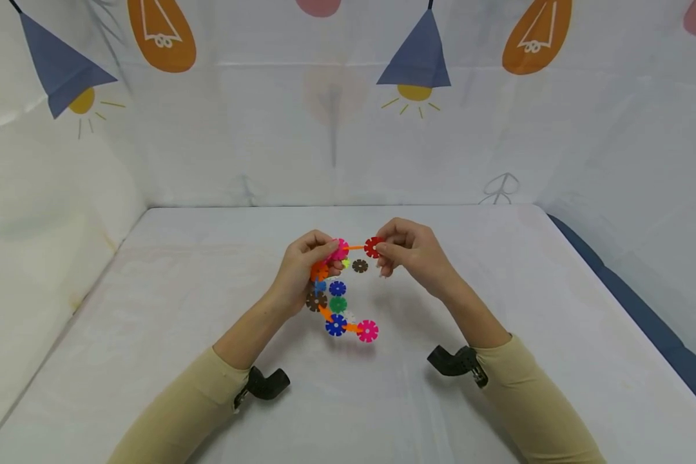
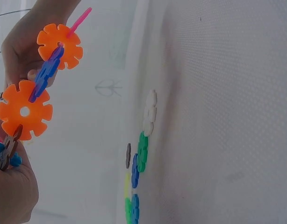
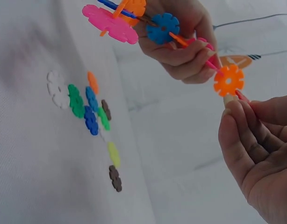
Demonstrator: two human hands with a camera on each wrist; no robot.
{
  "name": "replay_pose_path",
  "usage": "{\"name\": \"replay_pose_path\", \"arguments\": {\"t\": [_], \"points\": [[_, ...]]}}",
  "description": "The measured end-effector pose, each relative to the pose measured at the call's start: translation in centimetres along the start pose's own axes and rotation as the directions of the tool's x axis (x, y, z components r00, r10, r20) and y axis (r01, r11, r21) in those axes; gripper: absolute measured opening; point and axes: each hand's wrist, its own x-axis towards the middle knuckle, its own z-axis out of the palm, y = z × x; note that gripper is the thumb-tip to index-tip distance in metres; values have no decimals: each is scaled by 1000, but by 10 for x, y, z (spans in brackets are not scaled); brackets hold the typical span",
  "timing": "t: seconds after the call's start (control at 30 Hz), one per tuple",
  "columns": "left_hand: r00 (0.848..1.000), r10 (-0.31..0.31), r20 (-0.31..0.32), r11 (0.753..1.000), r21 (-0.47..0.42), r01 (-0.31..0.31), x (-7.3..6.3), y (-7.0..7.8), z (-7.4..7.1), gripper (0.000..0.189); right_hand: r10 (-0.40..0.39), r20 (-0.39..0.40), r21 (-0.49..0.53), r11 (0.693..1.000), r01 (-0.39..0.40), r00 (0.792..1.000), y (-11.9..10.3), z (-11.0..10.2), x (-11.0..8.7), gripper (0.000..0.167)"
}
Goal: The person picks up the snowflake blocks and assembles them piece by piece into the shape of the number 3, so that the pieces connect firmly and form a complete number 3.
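A curved chain of notched plastic snowflake discs hangs above the table. My left hand (image 1: 294, 274) grips it near its upper end, around a pink disc (image 1: 340, 249). From that pink disc an edge-on orange disc (image 3: 229, 80) leads to a red disc (image 1: 372, 247), which my right hand (image 1: 414, 250) pinches between thumb and fingers. In the right wrist view the red disc sits at the orange disc's edge, mostly hidden by the fingertips. Below the left hand the chain runs through a light blue disc (image 3: 163, 28), brown, orange and blue discs to another pink disc (image 1: 368, 331).
Loose snowflake discs lie on the white table (image 1: 209, 386) beneath the chain, among them a green disc (image 3: 75, 101), a white disc (image 3: 57, 89), a yellow disc (image 3: 114, 154) and a brown disc (image 1: 360, 265). A printed white curtain (image 1: 267, 129) stands behind the table.
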Motion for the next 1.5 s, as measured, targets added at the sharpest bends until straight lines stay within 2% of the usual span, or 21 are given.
{"name": "replay_pose_path", "arguments": {"t": [0.4, 0.8, 1.17, 1.3, 1.5], "points": [[1000, 28, 5, 1000, 5, -28, -2, 0, 3, 14, -40, -63, -21, 999, 38, 997, -5, 10, -2, 12], [996, 68, -65, 996, -49, -71, -11, 4, 12, 10, -83, -158, 30, 996, 89, 984, -7, 26, -6, 10], [989, 110, -100, 994, 12, -109, -11, 6, 11, 13, -114, -182, 115, 984, 136, 977, -1, 33, -6, 9], [987, 116, -108, 993, 15, -115, -11, 6, 12, 13, -123, -200, 113, 983, 148, 972, 0, 37, -6, 11], [985, 119, -123, 993, 25, -117, -11, 2, 11, 13, -109, -214, 170, 974, 147, 971, 4, 41, -6, 13]]}}
